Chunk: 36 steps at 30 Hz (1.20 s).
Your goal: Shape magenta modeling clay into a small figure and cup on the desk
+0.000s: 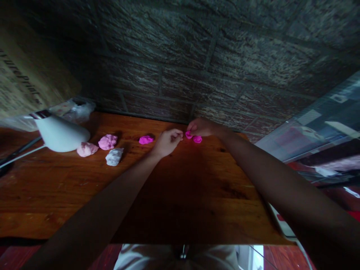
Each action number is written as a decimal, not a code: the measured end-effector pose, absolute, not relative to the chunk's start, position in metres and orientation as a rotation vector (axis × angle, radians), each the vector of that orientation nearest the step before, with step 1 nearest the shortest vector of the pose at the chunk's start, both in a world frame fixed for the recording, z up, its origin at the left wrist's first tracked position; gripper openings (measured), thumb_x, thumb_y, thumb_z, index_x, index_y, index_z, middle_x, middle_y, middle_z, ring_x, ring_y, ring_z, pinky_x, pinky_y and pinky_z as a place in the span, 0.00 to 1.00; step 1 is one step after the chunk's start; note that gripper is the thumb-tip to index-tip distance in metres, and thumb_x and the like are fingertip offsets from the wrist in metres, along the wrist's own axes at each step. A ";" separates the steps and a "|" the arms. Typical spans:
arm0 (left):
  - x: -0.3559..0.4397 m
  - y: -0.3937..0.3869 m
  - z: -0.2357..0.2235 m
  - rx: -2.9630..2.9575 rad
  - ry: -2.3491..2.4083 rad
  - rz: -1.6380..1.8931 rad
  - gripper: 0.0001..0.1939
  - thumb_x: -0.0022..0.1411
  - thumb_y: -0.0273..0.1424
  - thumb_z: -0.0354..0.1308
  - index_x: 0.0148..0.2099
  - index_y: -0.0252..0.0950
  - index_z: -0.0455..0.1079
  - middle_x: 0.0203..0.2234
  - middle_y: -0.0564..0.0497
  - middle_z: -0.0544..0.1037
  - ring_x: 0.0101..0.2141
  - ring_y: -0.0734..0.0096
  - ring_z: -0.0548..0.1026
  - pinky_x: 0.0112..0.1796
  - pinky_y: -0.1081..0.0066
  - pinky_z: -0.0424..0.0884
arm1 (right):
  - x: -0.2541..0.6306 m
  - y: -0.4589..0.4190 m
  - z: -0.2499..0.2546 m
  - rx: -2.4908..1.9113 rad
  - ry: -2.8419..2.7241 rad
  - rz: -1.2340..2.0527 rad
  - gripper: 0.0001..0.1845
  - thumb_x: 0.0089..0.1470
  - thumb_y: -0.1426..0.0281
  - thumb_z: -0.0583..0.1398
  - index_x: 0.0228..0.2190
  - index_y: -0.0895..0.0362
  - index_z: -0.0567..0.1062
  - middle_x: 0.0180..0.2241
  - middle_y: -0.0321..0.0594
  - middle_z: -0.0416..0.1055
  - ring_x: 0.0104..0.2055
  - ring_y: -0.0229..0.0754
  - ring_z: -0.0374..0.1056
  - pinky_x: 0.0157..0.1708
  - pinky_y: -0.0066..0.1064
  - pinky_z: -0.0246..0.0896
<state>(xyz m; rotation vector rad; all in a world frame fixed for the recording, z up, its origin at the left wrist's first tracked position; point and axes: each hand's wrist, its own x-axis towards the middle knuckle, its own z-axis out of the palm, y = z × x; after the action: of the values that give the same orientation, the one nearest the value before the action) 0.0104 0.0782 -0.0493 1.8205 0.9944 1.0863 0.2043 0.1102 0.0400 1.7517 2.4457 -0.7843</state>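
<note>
My right hand (201, 126) is at the far side of the wooden table, its fingers closed on a small bright pink piece of modelling clay (188, 134). Just below those fingers lies a second flattened pink clay piece (197, 139). To the left, my left hand (168, 142) is closed in a pinch, thumb against fingers; anything between the tips is too small to make out. A bright magenta clay lump (146, 140) rests left of that hand. Farther left sit a pink lump (108, 142), a pale pink lump (87, 149) and a white lump (114, 156).
A white cone-shaped lamp head (63, 133) lies at the left, beside a clear plastic bag (81, 109) and a printed brown paper bag (30, 63). A rough stone-block wall (168, 67) borders the wooden table (197, 202) at the back. A transparent panel (317, 112) stands right.
</note>
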 end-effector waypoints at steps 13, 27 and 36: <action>0.011 0.078 -0.049 1.824 1.025 1.055 0.08 0.66 0.24 0.57 0.45 0.33 0.77 0.33 0.46 0.84 0.27 0.72 0.78 0.34 0.71 0.74 | 0.201 0.108 0.046 1.714 2.419 -0.684 0.11 0.56 0.70 0.64 0.40 0.58 0.85 0.36 0.43 0.84 0.33 0.40 0.75 0.32 0.27 0.61; 0.010 0.079 -0.049 1.836 1.012 1.052 0.08 0.65 0.26 0.57 0.43 0.34 0.77 0.33 0.46 0.85 0.28 0.72 0.78 0.34 0.72 0.74 | 0.195 0.120 0.045 1.599 2.376 -0.645 0.15 0.51 0.75 0.63 0.41 0.58 0.84 0.35 0.40 0.83 0.32 0.38 0.73 0.28 0.25 0.59; 0.011 0.078 -0.047 1.813 1.018 1.054 0.09 0.65 0.23 0.56 0.42 0.34 0.77 0.33 0.47 0.84 0.29 0.73 0.78 0.34 0.73 0.73 | 0.180 0.133 0.052 1.470 2.277 -0.510 0.12 0.48 0.74 0.66 0.37 0.56 0.86 0.29 0.37 0.80 0.28 0.36 0.69 0.29 0.27 0.57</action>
<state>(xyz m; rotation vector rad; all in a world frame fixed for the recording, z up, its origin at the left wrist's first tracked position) 0.0108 0.0775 -0.0470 1.8134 1.0181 1.0539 0.1805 0.1331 0.0519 1.4702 2.2769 -0.5099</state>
